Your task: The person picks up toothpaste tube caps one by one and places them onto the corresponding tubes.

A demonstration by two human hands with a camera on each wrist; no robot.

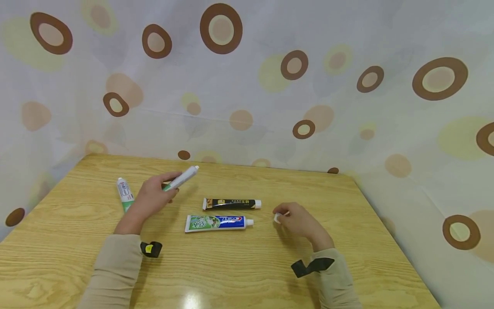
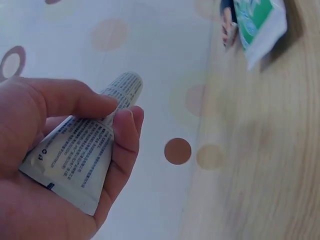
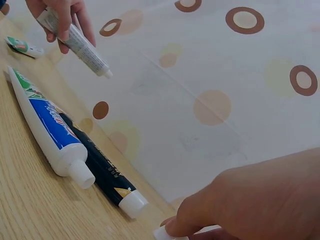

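My left hand (image 1: 150, 196) grips a white and green toothpaste tube (image 1: 184, 177) above the table, its narrow tip pointing up and to the right. Small print covers the tube's side (image 2: 82, 145) in the left wrist view, with thumb and fingers curled round it. My right hand (image 1: 300, 221) pinches a small white cap (image 1: 277, 218) just over the table at the right; fingers partly hide it. Between the hands lie a black toothpaste tube (image 1: 231, 204) with a white cap and, nearer me, a larger green and blue toothpaste tube (image 1: 220, 222), both pointing right.
Another white and green toothpaste tube (image 1: 125, 193) lies at the left, partly hidden behind my left hand. The wooden table (image 1: 216, 266) meets a hanging sheet with brown and cream circles (image 1: 247, 86) along its back and sides.
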